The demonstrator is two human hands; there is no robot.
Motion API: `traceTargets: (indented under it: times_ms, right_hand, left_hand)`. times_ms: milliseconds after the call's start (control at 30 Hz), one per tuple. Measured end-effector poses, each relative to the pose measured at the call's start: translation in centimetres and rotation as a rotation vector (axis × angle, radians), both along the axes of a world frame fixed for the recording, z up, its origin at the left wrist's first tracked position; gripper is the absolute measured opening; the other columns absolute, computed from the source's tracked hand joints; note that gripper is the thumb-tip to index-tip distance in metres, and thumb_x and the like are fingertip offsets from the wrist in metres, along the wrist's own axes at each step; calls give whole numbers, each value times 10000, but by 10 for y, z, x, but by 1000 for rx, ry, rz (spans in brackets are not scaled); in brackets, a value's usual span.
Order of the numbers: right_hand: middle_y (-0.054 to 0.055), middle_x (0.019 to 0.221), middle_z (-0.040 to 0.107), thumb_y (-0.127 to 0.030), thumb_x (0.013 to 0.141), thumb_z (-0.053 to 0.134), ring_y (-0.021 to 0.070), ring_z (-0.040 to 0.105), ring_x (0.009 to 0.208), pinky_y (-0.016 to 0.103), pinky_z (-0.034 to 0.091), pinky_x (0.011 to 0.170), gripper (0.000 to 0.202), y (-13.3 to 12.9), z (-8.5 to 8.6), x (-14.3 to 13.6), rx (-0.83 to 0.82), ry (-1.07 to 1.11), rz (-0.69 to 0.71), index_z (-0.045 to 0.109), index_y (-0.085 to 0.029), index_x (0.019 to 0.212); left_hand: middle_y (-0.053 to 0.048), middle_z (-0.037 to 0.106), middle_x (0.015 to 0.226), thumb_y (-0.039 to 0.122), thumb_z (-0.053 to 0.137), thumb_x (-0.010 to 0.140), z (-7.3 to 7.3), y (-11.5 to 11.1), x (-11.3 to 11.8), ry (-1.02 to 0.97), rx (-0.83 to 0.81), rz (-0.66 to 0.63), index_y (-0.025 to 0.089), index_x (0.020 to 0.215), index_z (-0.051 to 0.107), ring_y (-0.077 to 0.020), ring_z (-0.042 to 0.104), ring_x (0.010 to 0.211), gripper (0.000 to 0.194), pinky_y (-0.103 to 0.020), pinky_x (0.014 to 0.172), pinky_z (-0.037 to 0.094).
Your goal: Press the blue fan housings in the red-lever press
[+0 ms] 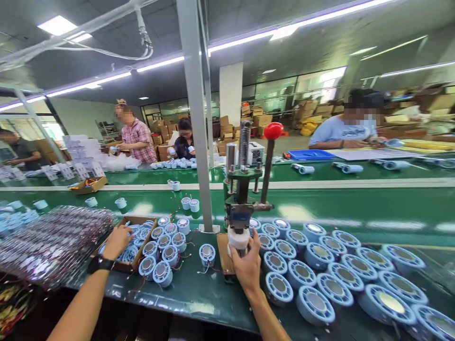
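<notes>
a: which part is the right grip (247, 265) holding?

b: it is clasping the white round piece (238, 238) between thumb and fingers, directly beneath the head of the hand press (241, 210) on the desk (185, 294).

a: and the left grip (119, 240)?

b: it is reaching into the box (125, 268) of pale blue rings (130, 253); whether its fingertips are pinching one, i cannot tell.

a: how is the white piece likely to be handling?

b: it is looking light, stiff and rather smooth, so slipping is a possibility; its side wall is offering the best hold, with fingertips staying below the press head.

a: and the rings?

b: they are appearing thin, light and slightly flexible; a rim pinch is suiting them.
</notes>
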State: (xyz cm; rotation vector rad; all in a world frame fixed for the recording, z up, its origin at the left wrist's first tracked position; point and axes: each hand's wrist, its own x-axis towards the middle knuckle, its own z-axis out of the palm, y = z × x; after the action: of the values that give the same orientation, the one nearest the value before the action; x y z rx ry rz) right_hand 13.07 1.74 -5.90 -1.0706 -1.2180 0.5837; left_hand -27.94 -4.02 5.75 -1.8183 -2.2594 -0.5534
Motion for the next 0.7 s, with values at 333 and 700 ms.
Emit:
traceTargets:
  times_ms: [333,700]
  right_hand:
    - [160,1467,432,-287,908,582,275,445,1368,482,428,1099,607,-35,3,-1,170,-130,-192,336,-222,1459]
    - [203,1064,602,-605,641,610,407,493,1215,595,361,1032,411,-42,64,290,-179,-300,-987,600,-245,839]
  left_hand:
    - [-94,713,1203,364,545,808,-115,-37,171,-41,-221,-490,240,950,680,-301,666,1108,232,-422,959,536]
    - [-124,633,1327,258,563,805,-150,-36,206,-177,-12,-429,200,1053,674,-339,561,1185,278,-550,971,499]
